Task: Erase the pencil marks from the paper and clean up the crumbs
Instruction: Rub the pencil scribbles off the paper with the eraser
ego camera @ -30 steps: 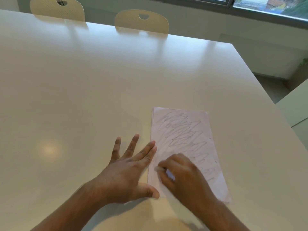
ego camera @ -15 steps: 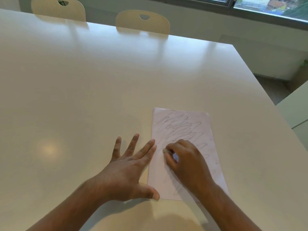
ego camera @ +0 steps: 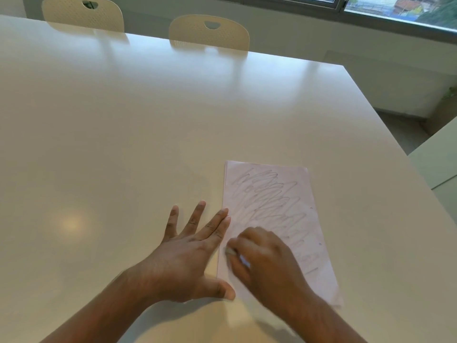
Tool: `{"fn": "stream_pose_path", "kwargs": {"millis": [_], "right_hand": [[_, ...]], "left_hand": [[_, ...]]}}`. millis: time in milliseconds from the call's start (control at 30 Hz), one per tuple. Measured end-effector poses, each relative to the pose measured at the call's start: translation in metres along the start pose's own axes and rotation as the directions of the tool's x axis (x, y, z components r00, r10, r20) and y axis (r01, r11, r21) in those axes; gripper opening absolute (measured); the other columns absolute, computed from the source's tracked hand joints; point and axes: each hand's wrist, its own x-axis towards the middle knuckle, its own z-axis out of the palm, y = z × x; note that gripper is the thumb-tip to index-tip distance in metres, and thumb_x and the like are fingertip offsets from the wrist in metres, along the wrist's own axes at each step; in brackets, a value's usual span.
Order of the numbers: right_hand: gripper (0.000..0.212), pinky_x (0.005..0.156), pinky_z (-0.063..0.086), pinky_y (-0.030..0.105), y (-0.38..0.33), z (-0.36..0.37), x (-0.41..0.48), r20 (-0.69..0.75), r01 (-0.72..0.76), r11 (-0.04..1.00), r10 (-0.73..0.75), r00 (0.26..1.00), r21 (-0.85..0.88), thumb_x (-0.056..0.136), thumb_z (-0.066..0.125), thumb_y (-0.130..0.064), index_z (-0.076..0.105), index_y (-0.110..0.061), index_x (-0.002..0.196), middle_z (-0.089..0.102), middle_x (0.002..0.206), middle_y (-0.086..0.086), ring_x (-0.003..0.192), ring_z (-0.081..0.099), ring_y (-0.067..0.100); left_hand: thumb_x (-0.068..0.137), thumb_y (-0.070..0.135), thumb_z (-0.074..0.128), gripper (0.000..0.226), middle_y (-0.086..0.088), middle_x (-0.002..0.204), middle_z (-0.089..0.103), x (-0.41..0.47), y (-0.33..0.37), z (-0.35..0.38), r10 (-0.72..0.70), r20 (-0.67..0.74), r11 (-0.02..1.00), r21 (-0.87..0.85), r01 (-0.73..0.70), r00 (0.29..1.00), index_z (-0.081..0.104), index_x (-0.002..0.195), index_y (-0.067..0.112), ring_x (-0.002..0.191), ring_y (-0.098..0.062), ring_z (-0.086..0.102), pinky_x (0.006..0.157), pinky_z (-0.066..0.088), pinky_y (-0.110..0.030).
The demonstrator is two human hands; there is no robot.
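A white sheet of paper (ego camera: 286, 194) covered in grey pencil scribbles lies on the table near its front right. My left hand (ego camera: 190, 253) lies flat with fingers spread, its index finger and thumb pressing the paper's left edge. My right hand (ego camera: 267, 258) rests on the lower part of the sheet, fingers curled round a small white eraser (ego camera: 231, 251) whose tip touches the paper near the left edge. The hand hides the lower scribbles. Two tiny dark specks (ego camera: 320, 243) sit near the paper's right edge.
The large cream table (ego camera: 148, 132) stretches far to the left and back. Two cream chairs (ego camera: 210, 33) stand at its far edge. The table's right edge runs diagonally; another pale surface (ego camera: 437, 159) lies beyond a gap on the right.
My right hand with the eraser slid up the paper, then back down toward me, in a rubbing stroke. The left hand stayed pressed on the paper's edge.
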Motion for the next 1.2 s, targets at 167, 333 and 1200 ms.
{"fn": "stream_pose_path", "kwargs": {"millis": [167, 333, 1200], "right_hand": [[0.016, 0.072, 0.050, 0.038, 0.033, -0.007, 0.005, -0.147, -0.154, 0.981, 0.136, 0.980, -0.117, 0.098, 0.064, -0.034, 0.074, -0.027, 0.088, 0.069, 0.084, -0.009, 0.076, 0.060, 0.016], [0.014, 0.071, 0.051, 0.040, 0.011, -0.007, -0.010, -0.105, -0.072, 0.997, 0.068, 0.992, -0.041, 0.097, 0.065, -0.030, 0.072, -0.026, 0.086, 0.065, 0.082, -0.007, 0.076, 0.058, 0.018], [0.007, 0.067, 0.046, 0.036, -0.010, -0.006, -0.042, -0.085, -0.008, 0.998, 0.002, 0.996, -0.061, 0.093, 0.071, -0.032, 0.076, -0.030, 0.088, 0.066, 0.083, -0.011, 0.076, 0.058, 0.015]], "left_hand": [[0.079, 0.097, 0.043, 0.129, 0.025, 0.155, -0.053, 0.000, -0.001, -0.001, 0.010, 0.011, 1.000, 0.007, -0.010, 1.000, -0.039, 0.155, 0.033, 0.135, -0.011, -0.062, 0.118, -0.032, -0.060], [0.080, 0.097, 0.042, 0.128, 0.023, 0.155, -0.053, 0.000, -0.001, 0.000, 0.014, 0.009, 1.000, 0.014, -0.014, 1.000, -0.039, 0.155, 0.032, 0.134, -0.012, -0.062, 0.120, -0.031, -0.057], [0.078, 0.098, 0.042, 0.129, 0.025, 0.155, -0.053, 0.001, 0.000, 0.002, 0.004, 0.004, 1.000, 0.021, -0.004, 1.000, -0.040, 0.154, 0.033, 0.135, -0.011, -0.062, 0.118, -0.033, -0.057]]}}
